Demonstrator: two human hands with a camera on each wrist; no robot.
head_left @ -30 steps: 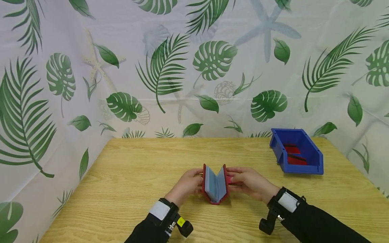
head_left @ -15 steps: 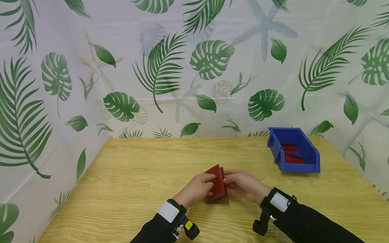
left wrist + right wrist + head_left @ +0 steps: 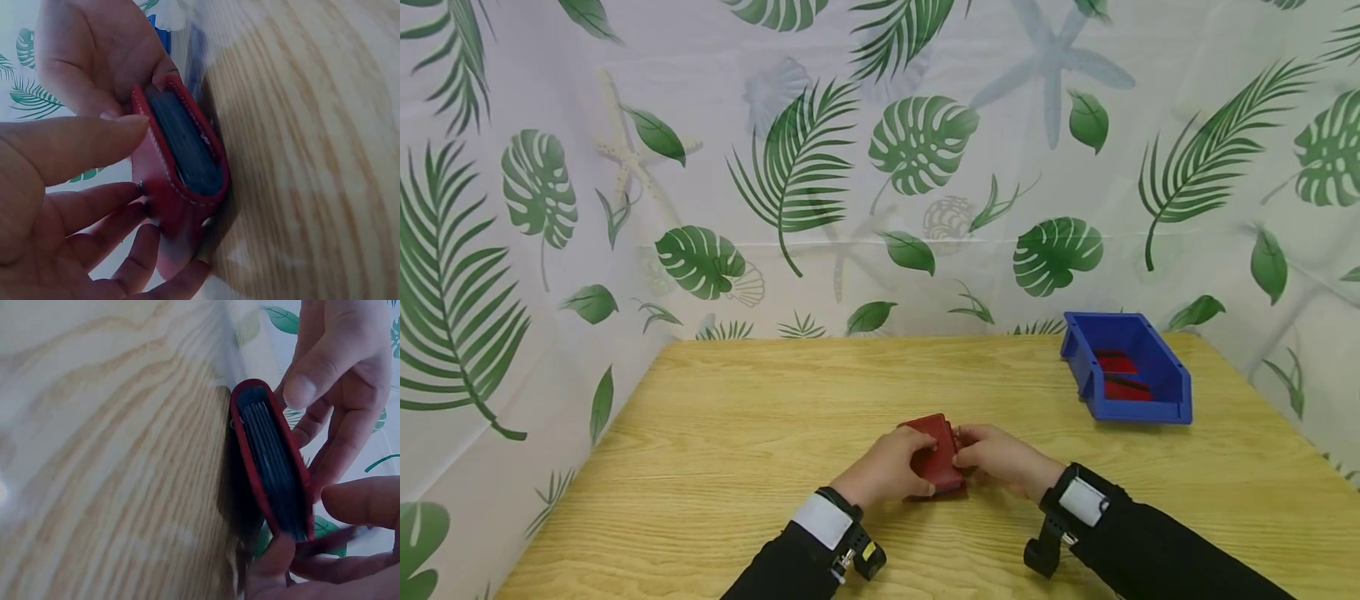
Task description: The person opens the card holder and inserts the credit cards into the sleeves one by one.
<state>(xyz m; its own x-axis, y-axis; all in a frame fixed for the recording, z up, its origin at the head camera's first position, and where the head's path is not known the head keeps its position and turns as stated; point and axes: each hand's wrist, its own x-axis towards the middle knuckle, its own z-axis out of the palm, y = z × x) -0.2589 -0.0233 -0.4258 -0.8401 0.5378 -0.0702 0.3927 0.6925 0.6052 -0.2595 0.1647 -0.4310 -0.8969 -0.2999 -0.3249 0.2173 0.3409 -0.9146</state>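
A small red card holder [image 3: 942, 468] with stitched edges lies closed on the table in the head view. My left hand [image 3: 886, 468] holds it from the left, thumb on the cover. In the left wrist view that thumb presses the upper cover [image 3: 149, 156] and the fingertips touch the spine. Dark clear-looking sleeves [image 3: 275, 459] show between the covers in the right wrist view. My right hand [image 3: 1009, 460] is at the right edge; in the right wrist view its thumb and fingers pinch a blurred strap or flap [image 3: 331, 542] there.
A blue plastic bin [image 3: 1138, 411] stands at the back right of the wooden table [image 3: 760, 400], with red flat items [image 3: 1127, 387] inside. A leaf-printed cloth [image 3: 820, 292] hangs behind and at the sides. Each wrist wears a strapped camera.
The card holder stood open with its sleeves showing a second ago. It has been folded closed and lowered flatter, and my left hand has moved right onto its cover.
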